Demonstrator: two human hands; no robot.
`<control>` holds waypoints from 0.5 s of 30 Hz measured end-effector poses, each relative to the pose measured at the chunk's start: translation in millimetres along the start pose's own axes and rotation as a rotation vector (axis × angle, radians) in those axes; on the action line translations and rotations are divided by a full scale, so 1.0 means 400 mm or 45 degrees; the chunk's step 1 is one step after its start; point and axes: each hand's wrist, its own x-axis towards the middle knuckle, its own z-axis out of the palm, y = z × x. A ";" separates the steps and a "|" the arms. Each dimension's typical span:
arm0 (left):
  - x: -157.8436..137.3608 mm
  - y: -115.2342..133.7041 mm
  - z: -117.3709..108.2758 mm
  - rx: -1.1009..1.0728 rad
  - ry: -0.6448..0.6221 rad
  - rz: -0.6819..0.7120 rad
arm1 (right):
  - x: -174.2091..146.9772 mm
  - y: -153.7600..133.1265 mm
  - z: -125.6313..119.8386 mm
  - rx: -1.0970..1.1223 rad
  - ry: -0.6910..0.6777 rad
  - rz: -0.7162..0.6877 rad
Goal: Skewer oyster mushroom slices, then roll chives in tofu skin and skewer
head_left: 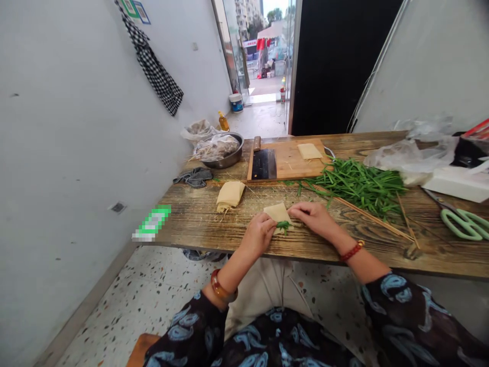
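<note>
A pale yellow sheet that looks like tofu skin (276, 211) lies flat near the table's front edge, with a small bunch of cut green chives (283, 225) across its near part. My left hand (259, 235) has its fingers curled closed on the sheet's near left side, touching the end of the chives. My right hand (316, 220) is closed, thumb and forefinger together at the sheet's right edge. A stack of similar sheets (231, 194) sits to the left. Behind my right hand is a large heap of chives (361, 186).
A cleaver (263, 164) rests on a wooden cutting board (290, 165) with another sheet stack (309, 151). Thin wooden skewers (369, 216) lie right, near green-handled scissors (463, 223). A metal bowl (225, 162) with bagged food and a grey cloth (194, 177) stand left.
</note>
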 end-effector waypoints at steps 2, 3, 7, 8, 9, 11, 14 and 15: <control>0.001 -0.004 0.001 -0.004 0.013 0.019 | -0.004 0.012 -0.025 -0.004 0.039 0.048; 0.002 -0.005 0.001 -0.007 0.019 0.023 | -0.008 0.014 -0.031 -0.005 0.033 0.053; 0.003 -0.006 0.001 -0.027 0.047 0.024 | -0.026 -0.001 -0.023 -0.021 -0.074 0.005; 0.004 -0.005 0.001 -0.034 0.056 0.025 | -0.028 -0.005 -0.017 -0.034 -0.090 -0.007; 0.004 -0.003 0.002 -0.042 0.066 0.022 | -0.030 -0.009 -0.011 -0.048 -0.099 -0.014; 0.007 0.001 0.005 -0.056 0.082 0.014 | -0.029 -0.012 -0.003 -0.074 -0.100 -0.020; 0.012 0.009 0.011 -0.070 0.094 -0.003 | -0.026 -0.006 0.000 -0.091 -0.094 -0.023; 0.014 0.011 0.012 -0.069 0.093 -0.006 | -0.026 -0.003 0.000 -0.091 -0.094 -0.025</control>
